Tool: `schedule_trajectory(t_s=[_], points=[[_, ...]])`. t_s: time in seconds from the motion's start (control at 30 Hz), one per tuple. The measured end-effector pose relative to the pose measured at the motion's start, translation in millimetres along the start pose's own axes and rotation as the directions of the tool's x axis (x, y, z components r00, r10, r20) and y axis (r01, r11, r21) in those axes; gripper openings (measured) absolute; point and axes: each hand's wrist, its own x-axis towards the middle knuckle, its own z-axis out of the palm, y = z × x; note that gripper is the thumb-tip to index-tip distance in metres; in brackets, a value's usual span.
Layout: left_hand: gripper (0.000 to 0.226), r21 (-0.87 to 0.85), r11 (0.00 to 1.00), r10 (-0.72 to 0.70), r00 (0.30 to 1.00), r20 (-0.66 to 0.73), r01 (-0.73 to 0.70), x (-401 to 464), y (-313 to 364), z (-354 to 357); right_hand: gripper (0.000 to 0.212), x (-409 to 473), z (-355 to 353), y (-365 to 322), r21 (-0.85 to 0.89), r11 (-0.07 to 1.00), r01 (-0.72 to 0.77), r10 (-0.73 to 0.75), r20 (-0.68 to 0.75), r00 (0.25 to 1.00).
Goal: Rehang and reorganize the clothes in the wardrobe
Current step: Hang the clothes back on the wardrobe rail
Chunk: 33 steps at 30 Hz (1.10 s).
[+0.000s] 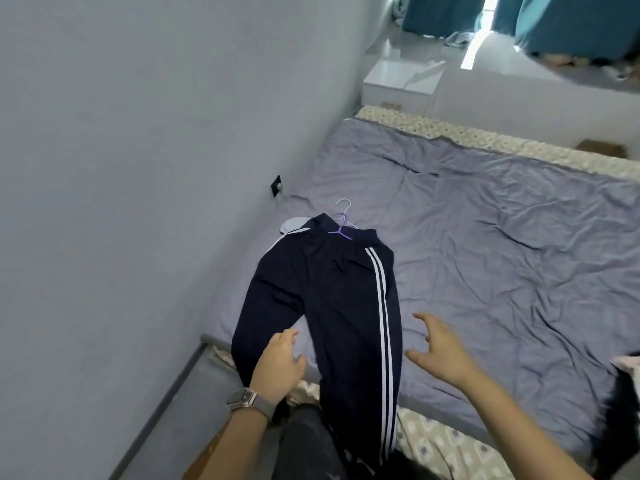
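One wide bed (485, 237) fills the room from the centre out to three o'clock, its grey-lilac sheet creased all over and a patterned cover showing along its far and near edges. A pale wall (138, 133) takes the whole nine o'clock side, with a small dark socket (276, 185) low down where it meets the mattress. At one o'clock teal curtains (554, 19) hang above a white bedside cabinet (401, 83). The navy track pants (322, 299) with white side stripes lie flat on the sheet near the wall, waistband toward twelve o'clock, legs running to six o'clock and off the bed's near edge. A purple clothes hanger (341, 225) lies at the waistband, partly tucked under it, its metal hook pointing to twelve. The left hand (280, 367), a watch (244, 400) on its wrist, rests on the left trouser leg at seven o'clock, fingers loosely bent and close together; whether they pinch the cloth I cannot tell. The right hand (438, 348) hovers at five o'clock just beside the striped leg, fingers spread and curved, holding nothing.
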Motion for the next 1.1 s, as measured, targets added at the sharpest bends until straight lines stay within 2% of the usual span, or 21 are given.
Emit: schedule_trajectory(t_s=[0.2, 0.37, 0.53, 0.67, 0.83, 1.0, 1.03, 1.1], points=[[0.042, 0.032, 0.995, 0.091, 0.995, 0.049, -0.093, 117, 14, -14, 0.075, 87, 5, -18, -0.018, 0.994, -0.107, 0.108, 0.029, 0.994], [0.035, 0.086, 0.985, 0.132, 0.978, 0.164, -0.147, 217, 4, -12, 0.075, 148, 20, -18, -0.025, 0.966, -0.257, 0.258, 0.04, 0.965], [0.028, 0.088, 0.992, 0.072, 0.978, 0.196, -0.091, 328, -27, 2, 0.073, 223, 44, -19, -0.089, 0.942, -0.323, 0.331, 0.091, 0.939], [0.011, 0.098, 0.995, -0.011, 0.984, 0.179, -0.006, 416, -49, 26, 0.069, 280, 63, -11, -0.097, 0.936, -0.337, 0.346, 0.09, 0.934], [0.036, 0.286, 0.958, -0.045, 0.989, 0.14, 0.003, 493, -58, 55, 0.069, 324, 83, 4, -0.079, 0.93, -0.36, 0.365, 0.072, 0.928], [0.064, 0.446, 0.884, 0.085, 0.986, 0.141, -0.139, 559, -48, 70, 0.068, 347, 97, 22, -0.102, 0.915, -0.39, 0.398, 0.083, 0.914], [0.07, 0.476, 0.869, 0.076, 0.986, 0.147, -0.138, 573, -46, 72, 0.068, 349, 99, 26, -0.096, 0.913, -0.398, 0.405, 0.085, 0.91], [0.078, 0.516, 0.855, -0.05, 0.984, 0.173, -0.047, 597, -45, 72, 0.067, 351, 104, 31, -0.084, 0.906, -0.415, 0.422, 0.092, 0.902]])
